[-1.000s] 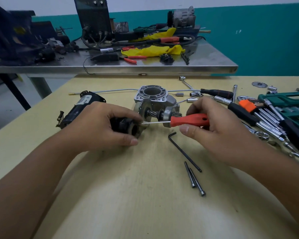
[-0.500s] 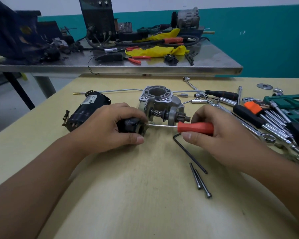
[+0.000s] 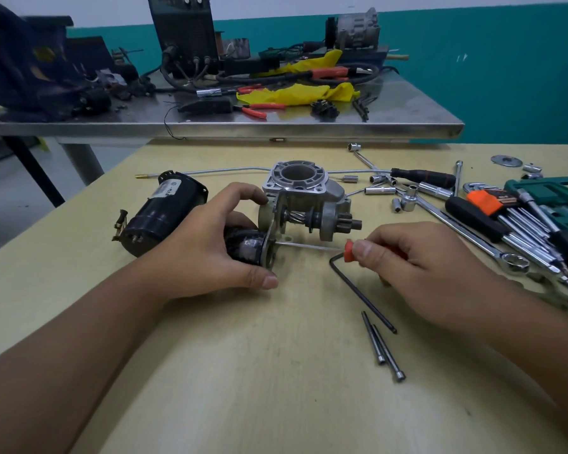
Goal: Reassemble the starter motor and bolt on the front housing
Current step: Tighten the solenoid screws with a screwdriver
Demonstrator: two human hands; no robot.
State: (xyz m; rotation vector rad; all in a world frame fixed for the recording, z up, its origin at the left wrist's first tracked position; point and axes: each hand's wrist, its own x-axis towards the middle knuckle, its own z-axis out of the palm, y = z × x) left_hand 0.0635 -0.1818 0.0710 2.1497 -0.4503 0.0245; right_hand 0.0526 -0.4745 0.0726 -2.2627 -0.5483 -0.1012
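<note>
My left hand grips a black cylindrical solenoid that lies against the grey aluminium front housing. The pinion shaft sticks out of the housing to the right. My right hand holds a red-handled screwdriver level with the table. Its thin shaft points left and its tip meets the solenoid's flange. The black motor body lies on its side to the left, apart from the housing. Two long bolts and a black hex key lie on the table near my right hand.
Sockets, wrenches, a black-handled driver and a green tool case crowd the table's right side. A thin metal rod lies behind the housing. A steel bench with cables, yellow cloth and pliers stands beyond.
My right hand has slid down the screwdriver handle and now covers most of it. My left fingers have lifted toward the top of the housing. The parts stay in place.
</note>
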